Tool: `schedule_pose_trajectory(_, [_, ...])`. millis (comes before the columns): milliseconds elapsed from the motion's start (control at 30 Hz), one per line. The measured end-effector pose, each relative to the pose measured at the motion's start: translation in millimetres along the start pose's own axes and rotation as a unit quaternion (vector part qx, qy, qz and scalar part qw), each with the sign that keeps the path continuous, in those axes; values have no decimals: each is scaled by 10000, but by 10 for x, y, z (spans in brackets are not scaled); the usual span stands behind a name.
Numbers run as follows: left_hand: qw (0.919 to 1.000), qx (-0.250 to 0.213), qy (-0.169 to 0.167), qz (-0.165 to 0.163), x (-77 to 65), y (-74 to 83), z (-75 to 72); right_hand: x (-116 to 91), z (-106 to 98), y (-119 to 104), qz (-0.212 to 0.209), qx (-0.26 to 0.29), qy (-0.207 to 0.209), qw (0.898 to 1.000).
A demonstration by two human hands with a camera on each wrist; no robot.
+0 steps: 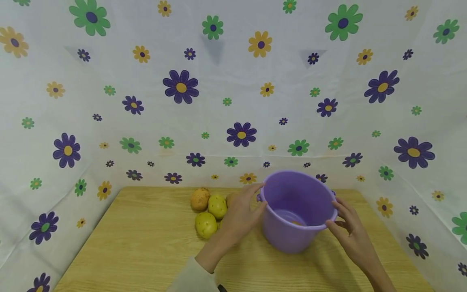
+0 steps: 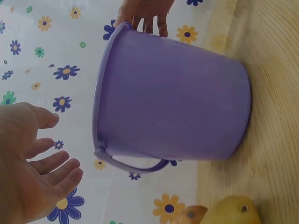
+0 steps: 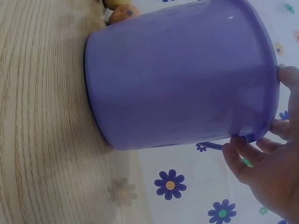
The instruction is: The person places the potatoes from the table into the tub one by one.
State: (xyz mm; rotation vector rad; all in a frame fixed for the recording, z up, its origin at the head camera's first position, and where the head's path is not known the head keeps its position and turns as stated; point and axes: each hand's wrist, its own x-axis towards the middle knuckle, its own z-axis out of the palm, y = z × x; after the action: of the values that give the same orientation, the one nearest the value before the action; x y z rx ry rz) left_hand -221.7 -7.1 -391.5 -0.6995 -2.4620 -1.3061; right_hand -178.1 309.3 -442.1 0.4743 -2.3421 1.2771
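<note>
A purple bucket (image 1: 288, 239) stands on the wooden table, its mouth facing up. My right hand (image 1: 352, 235) holds its rim on the right side, the thumb at the front edge and the fingers near the handle joint, as the right wrist view also shows. On the other side my left hand (image 1: 238, 213) is close to the rim; in the left wrist view the left hand (image 2: 35, 163) is apart from the bucket, fingers loosely bent and holding nothing. A small orange patch (image 1: 296, 222) shows on the bucket's floor; what it is cannot be told.
Left of the bucket lie yellow-green fruits (image 1: 206, 225) and an orange-brown fruit (image 1: 200, 199), partly hidden behind my left hand. The wooden table (image 1: 138, 243) meets a white flower-printed cloth (image 1: 226, 117) at the back and sides. The bucket's handle (image 2: 135, 167) hangs on the far side.
</note>
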Motion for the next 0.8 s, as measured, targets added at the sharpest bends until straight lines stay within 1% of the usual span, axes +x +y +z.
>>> schedule_pose_trajectory(100, [9999, 41, 74, -123, -69, -57, -96, -2, 3, 0, 6, 3, 5, 10000])
schedule_pose_trajectory(300, [9993, 109, 250, -259, -194, -202, -252, -1, 2, 1, 13, 67, 0, 10000])
schedule_pose_trajectory(433, [9984, 103, 342, -443, -279, -311, -351, 4, 12, 3, -14, 82, -3, 10000])
schedule_pose_trajectory(567, [9973, 232, 461, -527, -371, -407, -445, 2, 12, 14, -49, 65, 9, 10000])
schedule_pose_trajectory(800, [9932, 260, 545, -998, -508, -541, -569, -1, 14, 14, -59, 7, 29, 10000])
